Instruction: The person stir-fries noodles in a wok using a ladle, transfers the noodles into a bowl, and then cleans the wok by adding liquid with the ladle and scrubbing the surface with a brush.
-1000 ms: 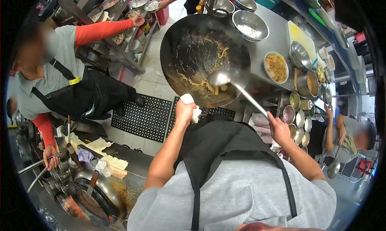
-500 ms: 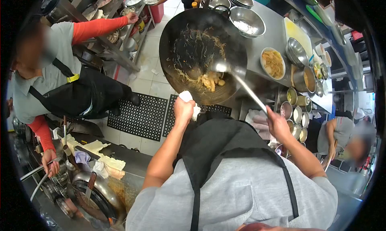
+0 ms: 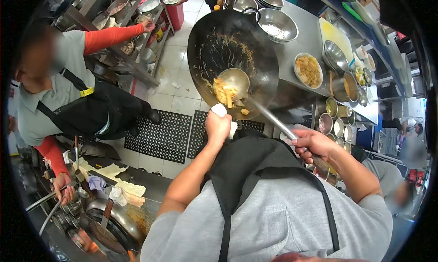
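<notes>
A large dark wok (image 3: 223, 45) is tilted in front of me, with browned scraps stuck to its inside. My left hand (image 3: 218, 128) is closed round a folded white cloth (image 3: 219, 109) at the wok's near rim; any handle under the cloth is hidden. In my right hand (image 3: 315, 145) is the handle of a long metal ladle (image 3: 269, 116), its wooden end showing below my fingers. The ladle's bowl is inside the wok and holds yellowish food pieces (image 3: 223, 92). A small piece lies apart on the wok wall near the rim.
On the steel counter (image 3: 292, 59) at right stand a bowl of noodle-like food (image 3: 308, 70), metal bowls (image 3: 278, 25) and seasoning pots (image 3: 325, 123). A co-worker in red sleeves (image 3: 114, 37) stands at left by shelves. Flames (image 3: 89, 241) show beneath a pan lower left.
The ladle has turned over and moved left, and its bowl now holds food pieces. My right hand has shifted slightly lower. The wok and my left hand have moved a little right in view.
</notes>
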### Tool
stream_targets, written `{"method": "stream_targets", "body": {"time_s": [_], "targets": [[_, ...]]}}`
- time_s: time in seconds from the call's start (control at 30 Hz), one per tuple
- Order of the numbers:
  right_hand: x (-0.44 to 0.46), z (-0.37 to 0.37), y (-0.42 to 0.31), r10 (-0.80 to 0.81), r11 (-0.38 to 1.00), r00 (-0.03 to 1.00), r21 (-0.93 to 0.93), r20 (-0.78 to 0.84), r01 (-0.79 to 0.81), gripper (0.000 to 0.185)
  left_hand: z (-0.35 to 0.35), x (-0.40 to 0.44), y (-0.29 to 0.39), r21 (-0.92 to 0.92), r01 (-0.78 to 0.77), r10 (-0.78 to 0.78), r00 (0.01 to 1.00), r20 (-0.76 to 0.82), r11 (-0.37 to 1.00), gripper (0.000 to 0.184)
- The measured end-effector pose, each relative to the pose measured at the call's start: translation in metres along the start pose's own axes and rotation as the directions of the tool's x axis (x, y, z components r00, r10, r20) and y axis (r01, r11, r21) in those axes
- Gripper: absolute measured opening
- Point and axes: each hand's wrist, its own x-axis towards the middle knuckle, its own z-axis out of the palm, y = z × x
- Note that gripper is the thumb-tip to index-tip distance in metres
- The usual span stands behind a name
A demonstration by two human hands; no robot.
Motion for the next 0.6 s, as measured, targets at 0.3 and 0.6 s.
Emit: {"method": "stream_targets", "body": {"time_s": [0.3,0.6], "targets": [[0.057,-0.015,0.000,-0.091,0.896,0.921,0.435,0.380,-0.091,0.040,0.007,0.010,-0.016,-0.283,0.033,-0.016,0.998,0.063,0.958,0.012],[0.031,-0.042,0.022,-0.315,0.810,0.895,0.582,0.317,0.079,0.046,-0.004,0.024,-0.029,-0.478,0.134,-0.056,0.983,0.174,0.868,0.017]]}}
